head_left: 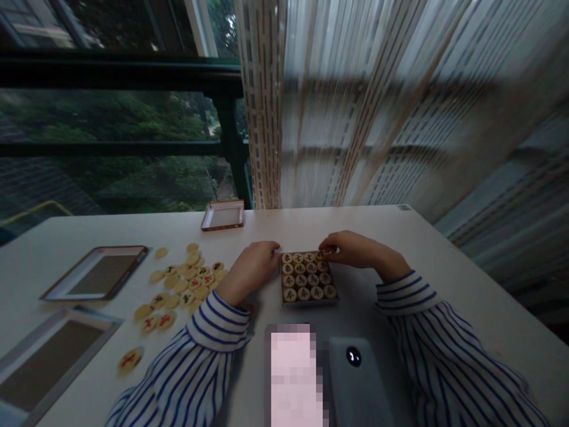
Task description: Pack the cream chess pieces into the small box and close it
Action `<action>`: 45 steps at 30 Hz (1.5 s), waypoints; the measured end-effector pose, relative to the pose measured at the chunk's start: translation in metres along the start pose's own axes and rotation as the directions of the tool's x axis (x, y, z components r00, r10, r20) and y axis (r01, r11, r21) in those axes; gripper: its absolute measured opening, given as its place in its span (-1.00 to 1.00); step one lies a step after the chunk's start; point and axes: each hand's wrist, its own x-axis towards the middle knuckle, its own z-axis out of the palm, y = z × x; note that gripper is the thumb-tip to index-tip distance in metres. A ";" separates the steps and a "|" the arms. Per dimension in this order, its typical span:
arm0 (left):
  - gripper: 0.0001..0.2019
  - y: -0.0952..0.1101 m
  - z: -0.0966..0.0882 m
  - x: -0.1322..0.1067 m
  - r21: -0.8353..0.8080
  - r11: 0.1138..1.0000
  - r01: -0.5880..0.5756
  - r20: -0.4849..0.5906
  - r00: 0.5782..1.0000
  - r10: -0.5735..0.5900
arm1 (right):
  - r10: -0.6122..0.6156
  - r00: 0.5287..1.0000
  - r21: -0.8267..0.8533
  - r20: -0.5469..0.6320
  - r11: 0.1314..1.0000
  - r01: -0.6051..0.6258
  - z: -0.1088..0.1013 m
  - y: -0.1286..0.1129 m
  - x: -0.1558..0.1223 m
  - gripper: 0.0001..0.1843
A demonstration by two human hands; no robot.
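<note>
A small square box (pixel 309 302) on the white table holds several round wooden chess pieces (pixel 306 277) with dark marks, packed in rows. My left hand (pixel 252 268) rests against the box's left edge, fingers curled, thumb at the far left corner. My right hand (pixel 355 249) reaches over the far right corner, fingers pinched on a piece (pixel 320 255) in the back row. Both arms wear blue-striped white sleeves.
Several loose round pieces (pixel 186 281) with red or dark marks lie left of the box. A box lid (pixel 223 215) sits at the back, flat trays (pixel 98 273) at the left. A grey device (pixel 355 373) lies near me. Curtains and a window stand behind the table (pixel 444 267).
</note>
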 end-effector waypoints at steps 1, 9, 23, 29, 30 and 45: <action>-0.65 0.000 0.000 0.000 0.003 1.000 -0.004 0.002 1.000 0.004 | 0.000 1.000 0.003 -0.004 1.000 0.000 0.000 0.000 0.000 -0.72; -0.63 -0.001 0.001 -0.002 0.005 1.000 -0.029 -0.013 0.999 0.029 | 0.000 1.000 0.022 -0.017 1.000 0.000 0.001 0.004 -0.001 -0.69; -0.64 -0.002 0.002 0.000 0.015 1.000 -0.023 -0.001 1.000 0.023 | -0.007 1.000 -0.002 -0.021 1.000 0.007 0.004 0.007 0.002 -0.72; -0.64 -0.003 0.002 0.001 0.015 1.000 -0.015 0.005 1.000 0.015 | -0.014 1.000 -0.004 -0.018 1.000 0.014 0.005 0.008 0.002 -0.71; -0.64 -0.003 0.002 0.001 0.015 1.000 -0.017 0.005 1.000 0.017 | -0.019 1.000 -0.003 -0.017 1.000 0.019 0.005 0.008 0.002 -0.71; -0.63 -0.004 0.002 0.000 0.001 1.000 -0.016 0.008 1.000 0.016 | -0.032 0.999 -0.021 -0.009 0.999 0.032 0.003 0.005 0.002 -0.71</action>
